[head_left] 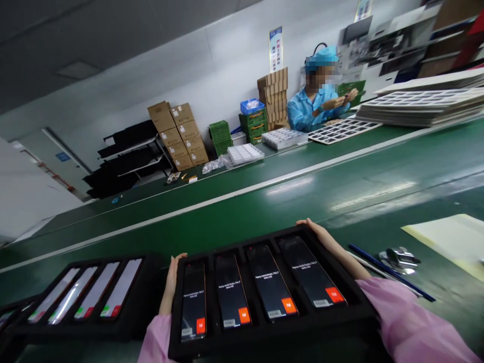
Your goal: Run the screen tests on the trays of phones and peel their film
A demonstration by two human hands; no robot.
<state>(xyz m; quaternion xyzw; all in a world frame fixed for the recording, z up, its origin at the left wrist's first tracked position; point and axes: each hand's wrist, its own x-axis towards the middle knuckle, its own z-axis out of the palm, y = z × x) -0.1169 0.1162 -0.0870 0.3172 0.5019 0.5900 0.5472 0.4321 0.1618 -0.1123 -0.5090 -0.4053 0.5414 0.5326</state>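
A black foam tray (pixel 340 297) with several phones (pixel 270 282) in its slots sits at the near edge of the green belt. The phone screens are dark with white text and an orange label. My left hand (pixel 169 287) lies along the tray's left side, fingers pressed against it. My right hand (pixel 328 244) runs along the tray's right side, its fingertips at the far corner. Both hands grip the tray. Pink sleeves cover my forearms.
A second black tray (pixel 147 282) of phones with pale screens lies to the left. A blue pen (pixel 389 272), a shiny metal clip (pixel 401 258) and a yellowish sheet (pixel 449 239) lie to the right. Across the belt a person (pixel 313 103) in blue works beside stacked trays (pixel 427 103) and cartons (pixel 177 133).
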